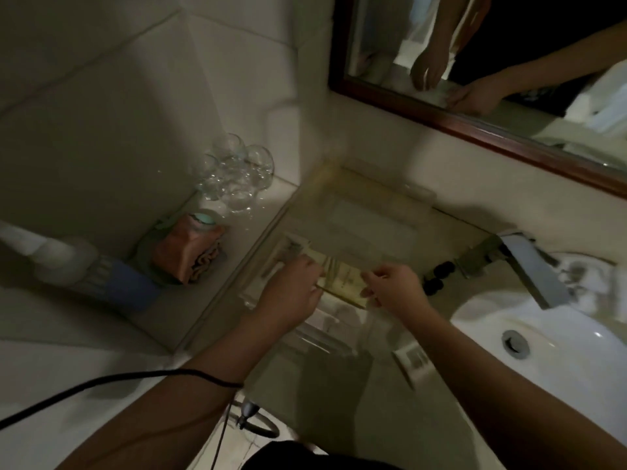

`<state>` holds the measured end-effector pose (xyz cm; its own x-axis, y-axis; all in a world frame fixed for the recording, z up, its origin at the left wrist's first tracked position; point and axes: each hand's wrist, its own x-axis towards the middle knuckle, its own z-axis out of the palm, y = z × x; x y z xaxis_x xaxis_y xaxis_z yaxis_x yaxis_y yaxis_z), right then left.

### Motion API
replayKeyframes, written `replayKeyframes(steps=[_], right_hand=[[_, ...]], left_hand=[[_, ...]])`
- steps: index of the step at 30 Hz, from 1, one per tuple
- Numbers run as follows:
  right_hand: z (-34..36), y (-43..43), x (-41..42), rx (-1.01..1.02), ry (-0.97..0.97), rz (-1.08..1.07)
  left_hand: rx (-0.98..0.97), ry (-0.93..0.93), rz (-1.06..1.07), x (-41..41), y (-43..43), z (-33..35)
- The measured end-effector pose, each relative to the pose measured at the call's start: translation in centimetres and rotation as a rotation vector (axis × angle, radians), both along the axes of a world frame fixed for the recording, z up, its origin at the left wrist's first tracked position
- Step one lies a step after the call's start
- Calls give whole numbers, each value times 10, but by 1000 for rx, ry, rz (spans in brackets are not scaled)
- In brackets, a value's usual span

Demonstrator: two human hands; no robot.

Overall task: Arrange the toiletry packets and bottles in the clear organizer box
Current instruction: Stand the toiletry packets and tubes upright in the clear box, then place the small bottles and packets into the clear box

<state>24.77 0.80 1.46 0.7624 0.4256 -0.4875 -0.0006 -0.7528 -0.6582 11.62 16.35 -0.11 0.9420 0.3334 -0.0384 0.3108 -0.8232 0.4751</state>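
Clear organizer box (369, 215): on bench (325, 378), beside sink (549, 340). Yellowish packets (342, 279): at box's near edge, left hand (291, 290) and right hand (393, 286) each in pinching grip on them. Image blurred.

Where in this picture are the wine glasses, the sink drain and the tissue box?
wine glasses (237, 171), head view, on a glass bowl
sink drain (515, 344), head view, on its metal ring
tissue box (185, 251), head view, on its pinkish side
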Motion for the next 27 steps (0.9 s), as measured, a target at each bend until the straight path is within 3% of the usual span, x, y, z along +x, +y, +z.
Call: replayKeyframes(steps=[5,9,17,22,27], right_hand=[[1,-88,11,-58,-120,-82],[-6,-140,7,-151,-213,-15],[-25,-185,-6,-224,-249,-7],[-40,-191,-5,-259,-141,20],[-42,-182,-10,-112,-42,4]], left_hand=[[-52,12,-202,21,-70,7],[-56,103,-282,30,-119,4],[-138,287,-106,33,-184,-18],[56,281,13,33,-202,-37],[124,292,57,35,-207,-45]])
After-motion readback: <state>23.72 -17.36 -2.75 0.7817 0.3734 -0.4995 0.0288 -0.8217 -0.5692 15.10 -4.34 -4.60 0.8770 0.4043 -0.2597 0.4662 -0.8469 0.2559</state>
